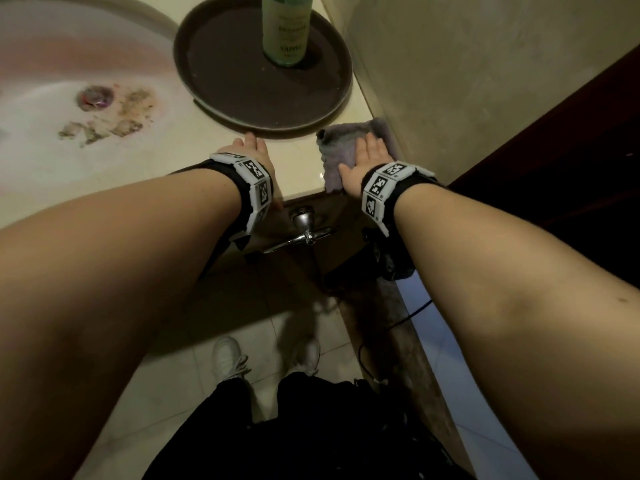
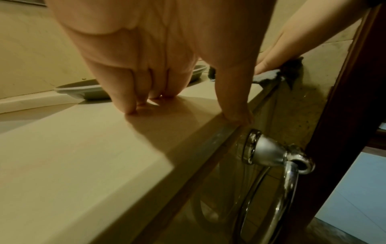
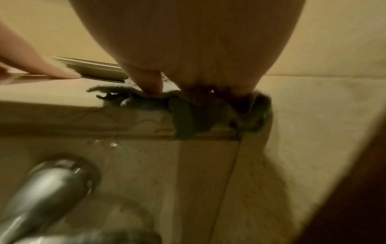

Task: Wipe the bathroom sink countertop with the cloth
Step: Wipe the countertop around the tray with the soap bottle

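Nearest, below the worktop's [image 1: 194, 140] front edge, a chrome ring [image 1: 304, 233] juts out, clear of the wiping. At that edge, in the right corner against the wall [image 1: 450, 81], the right hand [image 1: 367, 161] lies flat, fingers straight, pressing the grey cloth [image 1: 337, 150]; one corner of it droops over the edge. The left hand [image 1: 251, 150], fingers straight, props on bare worktop just beside it, holding nothing. To wipe well, the person should probably keep the palm flat (so the cloth does not bunch) and draw it out of the corner. Just beyond, a brown tray [image 1: 214, 88] with a green bottle [image 1: 285, 29] blocks the way; it likely needs shifting. Left lies the stained sink [image 1: 69, 109].
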Tool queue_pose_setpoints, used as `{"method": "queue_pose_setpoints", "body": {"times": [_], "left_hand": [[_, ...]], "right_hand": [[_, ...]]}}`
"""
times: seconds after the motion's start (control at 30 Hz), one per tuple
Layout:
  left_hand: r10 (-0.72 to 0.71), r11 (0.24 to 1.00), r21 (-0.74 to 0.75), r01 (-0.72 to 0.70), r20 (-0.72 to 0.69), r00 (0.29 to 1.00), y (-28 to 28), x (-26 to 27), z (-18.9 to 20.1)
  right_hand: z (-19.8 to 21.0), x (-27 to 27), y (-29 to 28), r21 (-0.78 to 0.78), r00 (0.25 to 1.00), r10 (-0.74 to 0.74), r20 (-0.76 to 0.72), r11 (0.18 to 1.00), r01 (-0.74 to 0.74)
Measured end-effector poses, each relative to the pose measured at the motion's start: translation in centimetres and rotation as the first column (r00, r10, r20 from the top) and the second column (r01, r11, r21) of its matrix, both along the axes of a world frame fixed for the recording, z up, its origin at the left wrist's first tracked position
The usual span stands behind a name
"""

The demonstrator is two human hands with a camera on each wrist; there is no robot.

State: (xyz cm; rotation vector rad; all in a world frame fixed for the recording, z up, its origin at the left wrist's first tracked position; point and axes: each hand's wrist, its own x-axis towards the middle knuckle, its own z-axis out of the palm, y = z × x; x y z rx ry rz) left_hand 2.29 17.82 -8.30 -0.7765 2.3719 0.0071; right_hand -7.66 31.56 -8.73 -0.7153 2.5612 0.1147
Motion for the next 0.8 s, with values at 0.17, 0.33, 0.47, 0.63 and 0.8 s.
{"method": "queue_pose_setpoints", "body": {"times": [0.17, 0.33, 0.47, 0.63, 0.8], "left_hand": [[-0.003, 1.000, -0.005, 0.003, -0.013, 1.000, -0.4, 0.2, -0.6], [0.029, 0.998, 0.057, -0.026, -0.052, 0.998, -0.2, 0.4, 0.0], [0.025, 0.997, 0.074, -0.020, -0.067, 0.997, -0.1, 0.8, 0.4], [0.028, 0.992, 0.120, -0.022, -0.046, 0.999, -0.4, 0.8, 0.7], [0.011, 0.997, 0.077, -0.008, -0.039, 0.999, -0.3, 0.6, 0.4]], "right_hand": [[-0.4, -0.7, -1.8, -0.021, 0.997, 0.030, -0.072, 0.999, -0.031], [-1.0, 1.4, -2.5, -0.019, 0.990, 0.128, -0.064, 0.991, -0.130], [-1.4, 2.4, -2.1, -0.020, 0.980, 0.196, -0.027, 0.980, -0.197], [-1.3, -0.2, -1.0, -0.028, 0.997, 0.039, -0.073, 0.999, -0.041], [-1.2, -0.1, -1.2, -0.026, 0.995, 0.005, -0.100, 1.000, -0.008]]}}
